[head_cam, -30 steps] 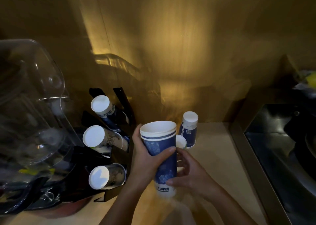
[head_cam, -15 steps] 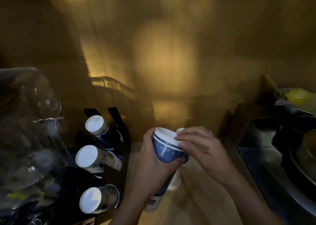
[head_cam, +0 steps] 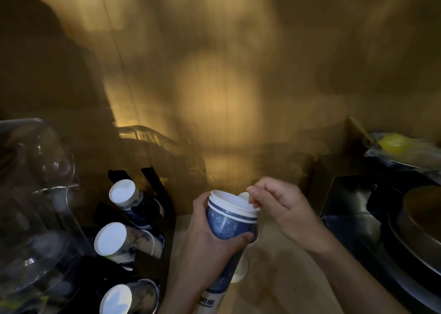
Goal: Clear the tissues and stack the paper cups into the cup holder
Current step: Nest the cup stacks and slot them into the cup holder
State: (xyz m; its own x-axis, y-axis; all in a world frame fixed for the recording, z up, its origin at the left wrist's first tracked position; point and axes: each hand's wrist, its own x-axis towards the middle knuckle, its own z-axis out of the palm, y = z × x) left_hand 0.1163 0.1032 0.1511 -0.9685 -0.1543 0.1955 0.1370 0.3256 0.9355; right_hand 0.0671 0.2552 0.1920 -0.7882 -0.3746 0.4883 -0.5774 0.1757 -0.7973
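left grip wrapped around the cup stack; right grip pinching its top rim.

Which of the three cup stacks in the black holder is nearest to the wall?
The top stack; its white base sits highest, closest to the wall, above the middle stack and the bottom stack.

Open counter lies between the black cup holder — left — and the dark tray, right.
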